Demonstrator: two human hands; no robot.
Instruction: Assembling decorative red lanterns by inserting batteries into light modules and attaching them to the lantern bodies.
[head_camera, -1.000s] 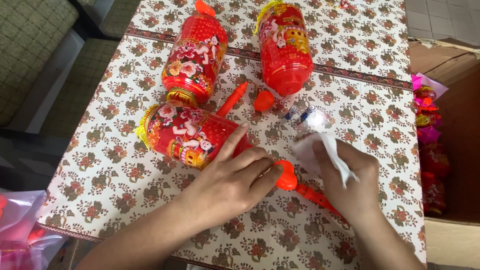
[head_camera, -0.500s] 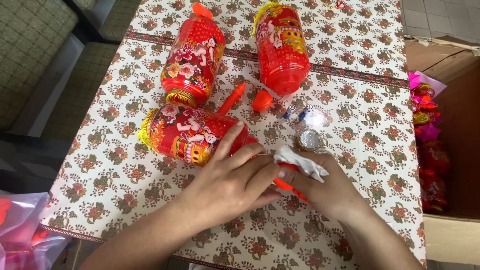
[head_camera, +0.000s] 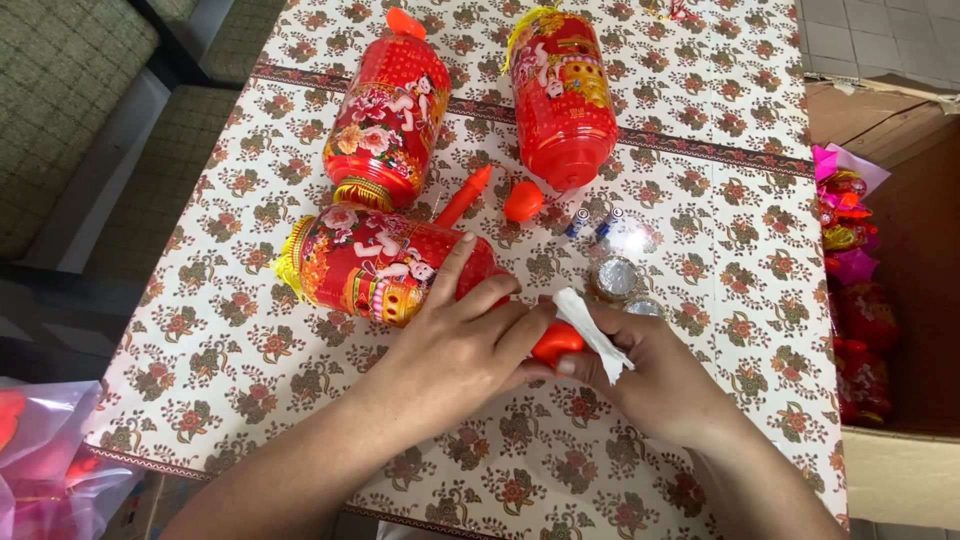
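My left hand (head_camera: 462, 340) rests on the end of a red printed plastic lantern (head_camera: 370, 265) lying on its side, and its fingers pinch a red plastic handle piece (head_camera: 556, 343). My right hand (head_camera: 655, 375) grips the same red piece from the right, with a white tissue (head_camera: 592, 330) folded over its fingers. Both hands meet over the red piece near the table's middle front.
Two more red lanterns (head_camera: 385, 120) (head_camera: 565, 95) lie further back on the floral tablecloth (head_camera: 250, 370). A loose red stick (head_camera: 463, 196), a red cap (head_camera: 522, 200) and small silver foil items (head_camera: 618, 272) lie between them. A cardboard box (head_camera: 900, 300) of decorations stands at right; a plastic bag (head_camera: 45, 460) lies at lower left.
My right hand has drawn in toward the left hand, closing over the red piece with the tissue. The long red stem seen a second ago is now hidden under the hands.
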